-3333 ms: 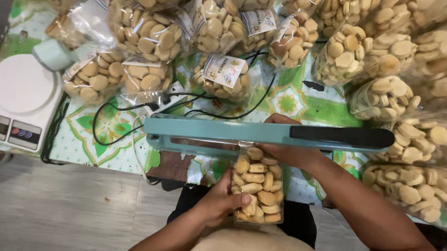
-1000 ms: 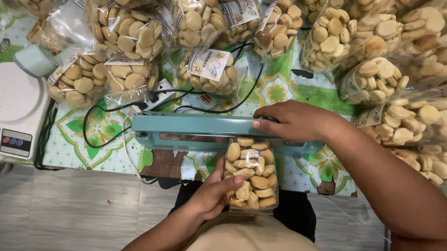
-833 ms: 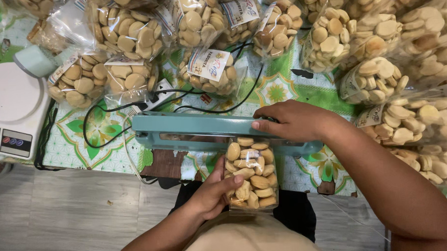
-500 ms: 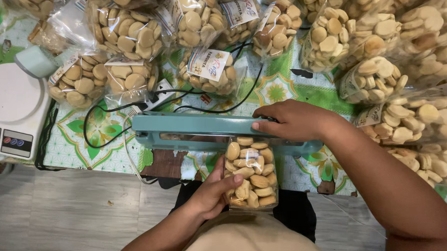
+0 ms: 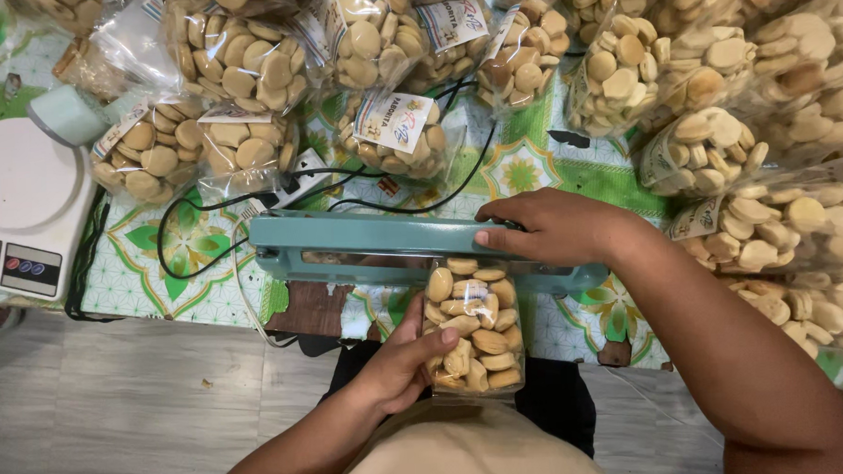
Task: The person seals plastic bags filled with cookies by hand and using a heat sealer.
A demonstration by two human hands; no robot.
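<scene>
Cookie bag apparently upright, mouth inside sealer.

Many sealed clear bags of round biscuits crowd the green-patterned tablecloth. A white kitchen scale stands at the left edge, and black cables loop across the cloth beside it.

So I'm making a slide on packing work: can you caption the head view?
Right hand presses the teal heat sealer's arm down while left hand steadies a clear bag of biscuits.
</scene>
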